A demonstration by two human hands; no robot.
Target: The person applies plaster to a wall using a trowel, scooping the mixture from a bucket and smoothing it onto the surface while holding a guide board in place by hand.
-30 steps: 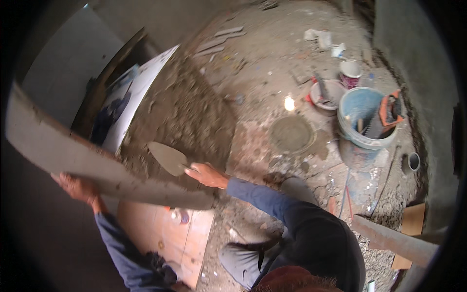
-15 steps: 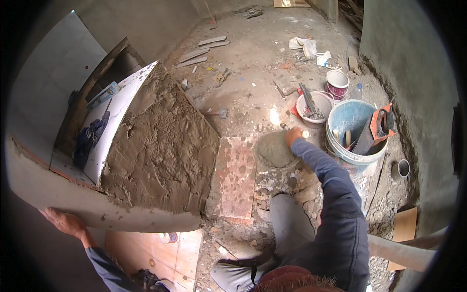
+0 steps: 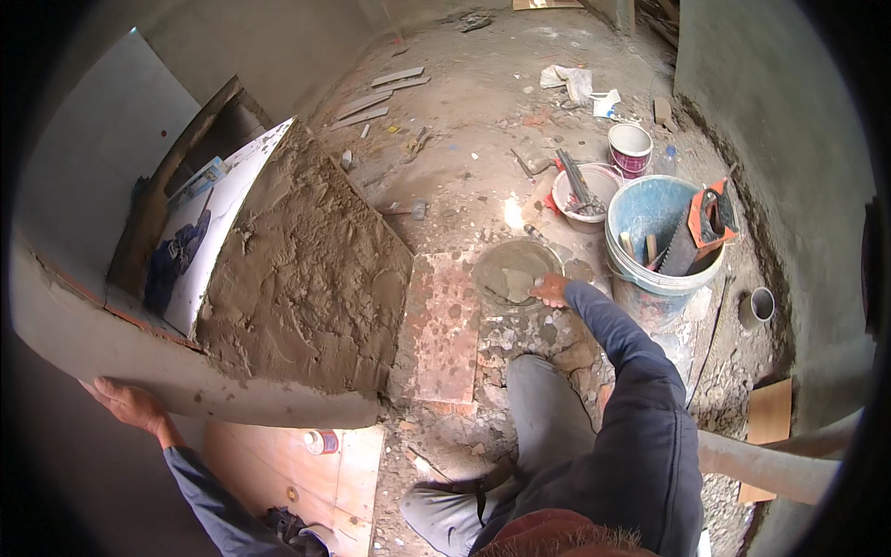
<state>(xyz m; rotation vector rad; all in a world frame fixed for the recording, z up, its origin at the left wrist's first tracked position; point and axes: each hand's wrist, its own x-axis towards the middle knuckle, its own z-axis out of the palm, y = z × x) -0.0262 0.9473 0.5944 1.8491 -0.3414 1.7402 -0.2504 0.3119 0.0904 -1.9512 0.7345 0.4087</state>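
My right hand (image 3: 552, 290) is closed round what looks like a trowel, its handle mostly hidden in the fist. The trowel blade (image 3: 518, 284) lies in wet grey mortar inside a round, shallow pan (image 3: 480, 278) on the ground. My left hand (image 3: 128, 406) rests against the pale curved edge (image 3: 269, 404) of a low masonry structure, fingers stretched out and holding nothing. Rough brown mortar (image 3: 297, 278) coats the sloping face above that edge. Between this face and the pan lies a mortar-spotted reddish board (image 3: 444, 325).
Beyond the pan on the right stand a large blue bucket (image 3: 640, 292) with a handsaw (image 3: 691, 232), a white tub (image 3: 603, 186) with tools and a smaller pail (image 3: 631, 148). A hammer (image 3: 408, 210) and grey strips (image 3: 362, 116) lie farther off. Rubble surrounds my knees.
My right hand has come nearer and slightly left, from the pan's far right rim to its near right side. The trowel blade now shows in the mortar. My left hand stays at the edge.
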